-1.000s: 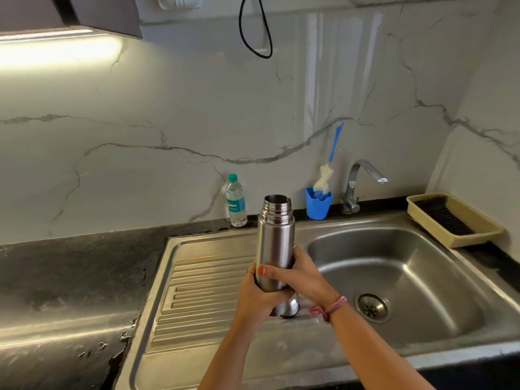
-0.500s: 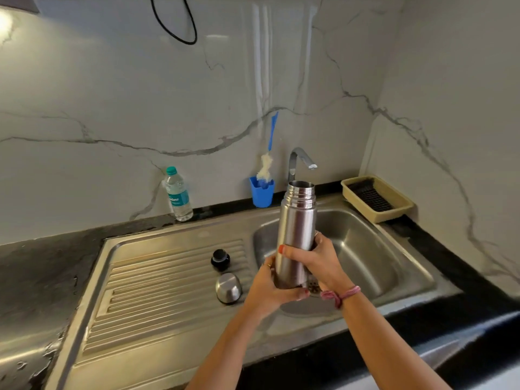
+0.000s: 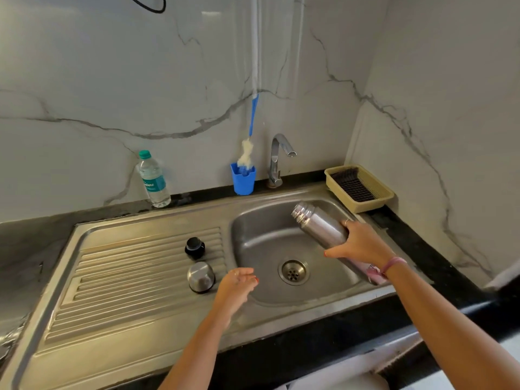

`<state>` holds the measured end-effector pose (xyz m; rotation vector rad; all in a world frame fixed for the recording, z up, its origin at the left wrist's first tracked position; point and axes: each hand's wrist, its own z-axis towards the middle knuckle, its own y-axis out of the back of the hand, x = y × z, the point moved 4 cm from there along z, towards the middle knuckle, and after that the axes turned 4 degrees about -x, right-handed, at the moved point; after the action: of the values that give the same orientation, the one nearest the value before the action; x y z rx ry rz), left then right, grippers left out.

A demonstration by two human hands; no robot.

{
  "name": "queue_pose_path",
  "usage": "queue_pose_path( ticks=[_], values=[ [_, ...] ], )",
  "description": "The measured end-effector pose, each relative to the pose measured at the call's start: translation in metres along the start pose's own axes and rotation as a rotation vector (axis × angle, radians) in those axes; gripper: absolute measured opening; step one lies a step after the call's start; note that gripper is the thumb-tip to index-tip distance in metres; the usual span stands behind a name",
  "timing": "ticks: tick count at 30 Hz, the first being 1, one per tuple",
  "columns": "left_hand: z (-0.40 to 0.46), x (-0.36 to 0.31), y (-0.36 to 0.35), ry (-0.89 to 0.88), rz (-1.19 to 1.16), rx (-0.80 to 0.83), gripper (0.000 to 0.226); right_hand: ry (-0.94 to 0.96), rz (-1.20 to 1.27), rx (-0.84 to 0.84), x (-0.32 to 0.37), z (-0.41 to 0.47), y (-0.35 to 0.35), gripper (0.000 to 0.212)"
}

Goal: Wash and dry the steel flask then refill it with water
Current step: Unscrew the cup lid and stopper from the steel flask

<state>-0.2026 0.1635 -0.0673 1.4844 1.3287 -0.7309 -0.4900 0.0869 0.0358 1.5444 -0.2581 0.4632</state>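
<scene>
The open steel flask point(image 3: 320, 228) is tilted over the sink basin point(image 3: 261, 243), its mouth pointing up-left toward the tap point(image 3: 278, 159). My right hand point(image 3: 363, 244) grips its lower body. My left hand point(image 3: 237, 285) hangs free with relaxed fingers over the basin's left rim, holding nothing. The flask's black stopper point(image 3: 194, 248) and steel cup lid point(image 3: 201, 277) sit on the ribbed drainboard point(image 3: 126, 277). No water is running from the tap.
A blue cup point(image 3: 243, 178) holding a bottle brush point(image 3: 250, 136) stands left of the tap. A plastic water bottle point(image 3: 153, 180) stands on the dark counter by the wall. A beige tray point(image 3: 360, 188) with a dark scrubber sits at the back right. The drain point(image 3: 293, 272) is open.
My left hand has let go of the flask and dropped toward the basin's left rim. My right hand has tipped the upright flask over the basin, and my head has turned right.
</scene>
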Motion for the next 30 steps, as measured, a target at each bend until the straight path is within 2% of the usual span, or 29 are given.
queue_pose_path(
  ticks=[6, 13, 21, 30],
  values=[
    [0.005, 0.013, 0.003, 0.069, -0.078, -0.137, 0.022, -0.024, -0.149, 0.107, -0.034, 0.009, -0.004, 0.071],
    [0.009, 0.017, 0.007, 0.09, -0.1, -0.157, 0.015, -0.061, -0.222, 0.137, -0.044, 0.019, -0.007, 0.079],
    [0.013, 0.021, 0.011, 0.101, -0.116, -0.175, 0.017, -0.015, -0.581, 0.084, -0.043, 0.037, 0.01, 0.087],
    [0.011, 0.018, 0.01, 0.087, -0.132, -0.199, 0.017, 0.024, -0.725, -0.014, -0.037, 0.05, 0.029, 0.074]
  ],
)
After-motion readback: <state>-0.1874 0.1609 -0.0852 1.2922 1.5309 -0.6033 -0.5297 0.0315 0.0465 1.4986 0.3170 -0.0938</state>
